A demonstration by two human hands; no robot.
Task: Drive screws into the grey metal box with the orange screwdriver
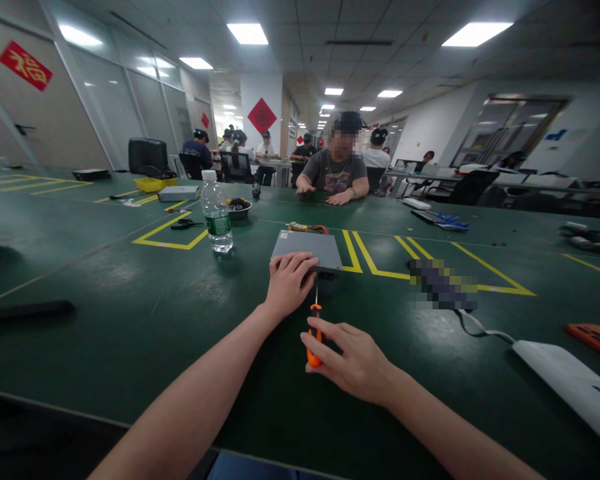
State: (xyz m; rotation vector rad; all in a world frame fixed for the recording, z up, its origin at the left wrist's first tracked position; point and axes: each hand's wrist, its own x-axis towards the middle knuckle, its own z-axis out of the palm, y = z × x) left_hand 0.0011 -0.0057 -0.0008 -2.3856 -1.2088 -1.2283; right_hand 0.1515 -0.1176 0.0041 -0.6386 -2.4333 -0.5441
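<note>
A grey computer power supply lies on the green table, its near side facing me. My left hand grips its near left corner, fingers over the top and thumb down by the near side. In my right hand is a screwdriver with an orange and black handle, held between thumb and fingers. The screwdriver's shaft points away from me and reaches the near side of the power supply; whether the tip sits in a screw cannot be made out. Coloured cables show behind the power supply.
Left of the power supply stands a water bottle, with a metal bowl behind it. On the right lie a white device with a cable and an orange phone. A person sits across the table.
</note>
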